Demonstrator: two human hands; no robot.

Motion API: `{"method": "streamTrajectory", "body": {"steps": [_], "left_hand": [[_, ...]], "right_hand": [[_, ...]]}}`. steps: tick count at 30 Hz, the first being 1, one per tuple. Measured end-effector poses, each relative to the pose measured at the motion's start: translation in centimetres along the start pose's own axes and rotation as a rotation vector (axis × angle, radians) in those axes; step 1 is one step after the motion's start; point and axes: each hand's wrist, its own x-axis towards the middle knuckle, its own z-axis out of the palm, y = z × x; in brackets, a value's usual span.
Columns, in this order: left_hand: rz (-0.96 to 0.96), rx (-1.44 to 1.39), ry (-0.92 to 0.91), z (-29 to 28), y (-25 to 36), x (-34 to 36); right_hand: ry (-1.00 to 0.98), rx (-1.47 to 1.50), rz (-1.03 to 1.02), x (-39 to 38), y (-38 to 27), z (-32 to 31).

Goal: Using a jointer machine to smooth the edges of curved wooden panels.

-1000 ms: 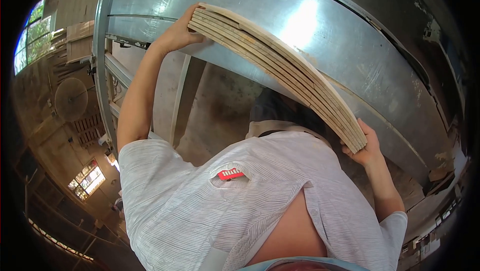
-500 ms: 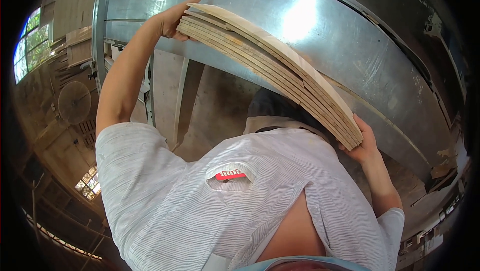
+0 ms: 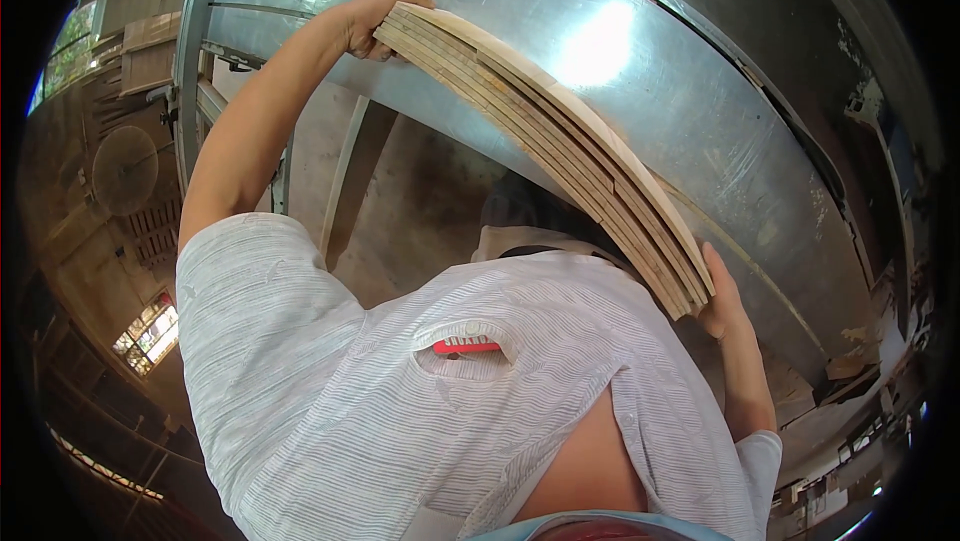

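A stack of several long, thin wooden boards [image 3: 560, 136] stretches across in front of me, above the near edge of the metal table [image 3: 690, 91]. At its far left end my left hand [image 3: 385, 23] is closed round the boards, fingers partly hidden beneath. My right hand [image 3: 722, 293] grips the near right end, with its palm against the board ends and some fingers out of sight. The boards' edges face me. A narrow gap shows between some upper boards, and the top one is paler.
A dark machine or panel [image 3: 770, 16] borders the table's far right side. Wood scraps [image 3: 850, 366] lie near the right end. At left are a round fan [image 3: 125, 171] and a lit window [image 3: 150, 333]. A brown upright leg [image 3: 358, 166] stands below the table's near edge.
The boards' left ends now sit more evenly together, the top board no longer jutting out. My left hand has shifted right; my right hand has moved slightly nearer, pressing the ends.
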Motion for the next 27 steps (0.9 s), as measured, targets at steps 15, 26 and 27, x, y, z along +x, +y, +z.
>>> {"method": "streamTrajectory", "body": {"steps": [15, 26, 27], "left_hand": [[0.085, 0.074, 0.046, 0.5, -0.5, -0.7], [0.072, 0.061, -0.097, -0.3, -0.2, 1.2], [0.074, 0.057, -0.099, -0.5, -0.5, 1.5]], "right_hand": [[0.214, -1.331, -0.891, -4.3, -7.7, 8.3], [0.015, -1.513, -1.120, -1.4, -9.3, 16.8], [0.006, -1.495, -1.098, -1.4, -9.1, 16.8]]}}
